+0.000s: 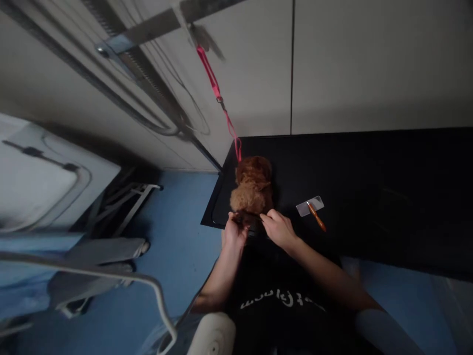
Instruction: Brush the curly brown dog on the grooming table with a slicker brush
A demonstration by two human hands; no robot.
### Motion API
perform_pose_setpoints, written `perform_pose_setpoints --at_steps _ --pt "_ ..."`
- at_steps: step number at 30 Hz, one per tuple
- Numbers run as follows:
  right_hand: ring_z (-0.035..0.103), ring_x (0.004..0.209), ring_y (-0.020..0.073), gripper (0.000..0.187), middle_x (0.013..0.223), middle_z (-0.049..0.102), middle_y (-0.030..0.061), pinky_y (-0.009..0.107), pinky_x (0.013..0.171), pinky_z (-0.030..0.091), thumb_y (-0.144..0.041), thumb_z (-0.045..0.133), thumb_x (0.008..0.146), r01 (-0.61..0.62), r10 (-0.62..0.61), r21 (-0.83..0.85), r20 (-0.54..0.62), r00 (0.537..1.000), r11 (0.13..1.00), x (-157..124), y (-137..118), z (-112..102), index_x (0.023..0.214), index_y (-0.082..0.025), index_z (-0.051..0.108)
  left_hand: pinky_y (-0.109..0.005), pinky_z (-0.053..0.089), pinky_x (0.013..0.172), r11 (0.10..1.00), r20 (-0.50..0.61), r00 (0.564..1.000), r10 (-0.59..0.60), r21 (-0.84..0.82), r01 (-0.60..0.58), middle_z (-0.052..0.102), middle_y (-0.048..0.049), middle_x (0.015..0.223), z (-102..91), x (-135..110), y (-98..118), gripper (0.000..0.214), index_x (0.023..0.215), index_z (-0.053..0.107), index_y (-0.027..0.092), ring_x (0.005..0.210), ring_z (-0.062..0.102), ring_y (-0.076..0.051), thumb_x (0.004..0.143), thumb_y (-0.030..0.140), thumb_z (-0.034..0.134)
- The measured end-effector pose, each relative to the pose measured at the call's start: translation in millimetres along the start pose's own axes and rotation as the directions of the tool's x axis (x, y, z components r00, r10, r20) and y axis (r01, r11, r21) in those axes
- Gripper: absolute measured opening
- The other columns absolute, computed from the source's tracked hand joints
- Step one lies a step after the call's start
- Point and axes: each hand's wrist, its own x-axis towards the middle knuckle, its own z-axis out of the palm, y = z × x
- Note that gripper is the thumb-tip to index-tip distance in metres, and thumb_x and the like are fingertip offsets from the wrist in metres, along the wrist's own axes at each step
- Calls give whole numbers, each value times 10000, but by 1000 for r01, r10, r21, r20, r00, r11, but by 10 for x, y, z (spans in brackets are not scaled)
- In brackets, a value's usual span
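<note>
The left hand (pixel 235 231) is at the near left side of a small brown dog (pixel 251 190), its fingers curled against a dark part at the dog's near end. The dog lies just beyond the hands, at the left end of a black table (pixel 369 182), with that dark part between them. The right hand (pixel 279 228) stands a little apart from the left, its fingers bent and their tips at the dog's near right edge; I cannot tell whether either hand is clamped on anything.

At far left is a smooth white tub (pixel 40 192), then another person's legs in grey trousers (pixel 99 250) over a flat blue floor (pixel 177 212). A dark toothed post (pixel 148 74) slants down behind, and a narrow pink strap (pixel 209 74) hangs to the dog's far end. The coat is dense and curly, reddish brown at the far end and paler, fluffier tan nearer the hands. Below, a black garment (pixel 283 298) bears white lettering. Right of the hands, a brush (pixel 314 213) with a rectangular pale head and a rounded, glossy orange-brown handle rests on the matt tabletop.
</note>
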Motion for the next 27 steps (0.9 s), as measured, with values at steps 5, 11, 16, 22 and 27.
perform_pose_setpoints --at_steps 5,11,16,22,27 --pt "563 736 144 248 841 626 48 226 617 399 -209 504 899 -97 96 -15 -86 992 995 34 -183 163 1064 -253 685 -265 522 547 990 98 988 -121 91 112 635 -48 638 -60 115 188 360 852 598 152 546 614 -159 966 305 293" --pt "567 747 142 268 832 617 54 227 635 417 -194 497 895 -252 234 -55 -230 945 966 -51 -421 309 1080 -236 686 -355 557 625 967 198 951 -237 146 210 684 -98 764 -152 252 335 379 1003 599 127 653 661 -215 961 324 278" --pt "576 755 142 254 844 633 50 221 628 421 -183 517 883 -275 250 -118 -194 949 954 -99 -645 391 1068 -228 685 -293 550 618 952 216 931 -295 142 269 657 -48 682 -216 382 422 354 954 606 132 588 634 -163 963 310 300" --pt "565 752 155 268 833 621 64 240 671 437 -175 508 875 -370 304 -185 -307 902 910 -93 -553 366 1065 -213 692 -365 562 722 930 299 882 -363 179 322 693 -112 854 -228 427 438 391 989 607 99 766 679 -214 963 329 291" --pt "573 763 159 277 835 602 76 249 683 458 -194 463 894 -394 328 -63 -441 835 917 -108 -488 430 1045 -181 695 -397 553 758 935 275 895 -350 164 315 694 -107 862 -202 459 430 381 1074 597 120 770 674 -217 957 325 298"
